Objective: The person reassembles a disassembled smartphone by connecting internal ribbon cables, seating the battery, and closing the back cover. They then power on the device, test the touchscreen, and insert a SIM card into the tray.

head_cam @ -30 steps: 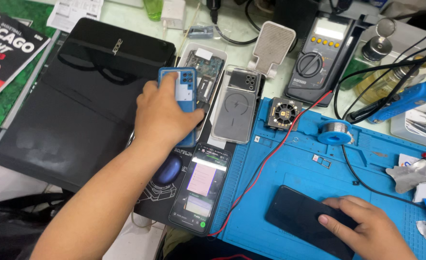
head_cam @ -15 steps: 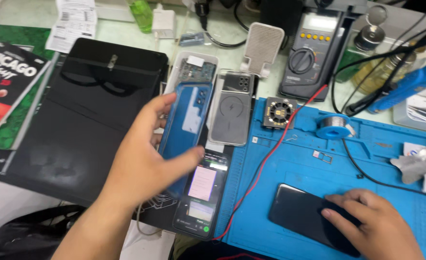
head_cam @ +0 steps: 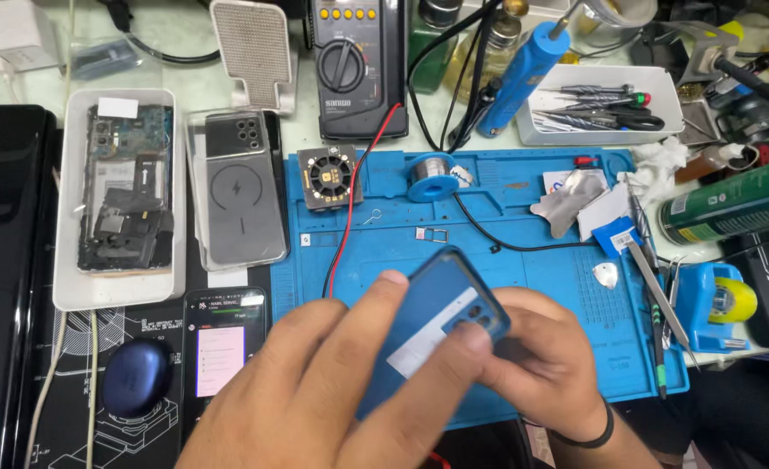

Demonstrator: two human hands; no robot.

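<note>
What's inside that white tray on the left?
The white tray holds an opened phone, back cover off, showing its circuit boards, flat cables and metal shields. Whatever lies beneath the phone is covered and cannot be seen.

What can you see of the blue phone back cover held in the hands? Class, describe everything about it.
The blue phone back cover is a thin, rounded-corner panel, plastic by its look, with a dark camera cutout near one corner and a pale strip across its inner face. It is tilted, lifted above the blue work mat. The left hand grips its lower edge with thumb and fingers; the right hand supports it from behind. Its lower part is hidden by the fingers.
</note>
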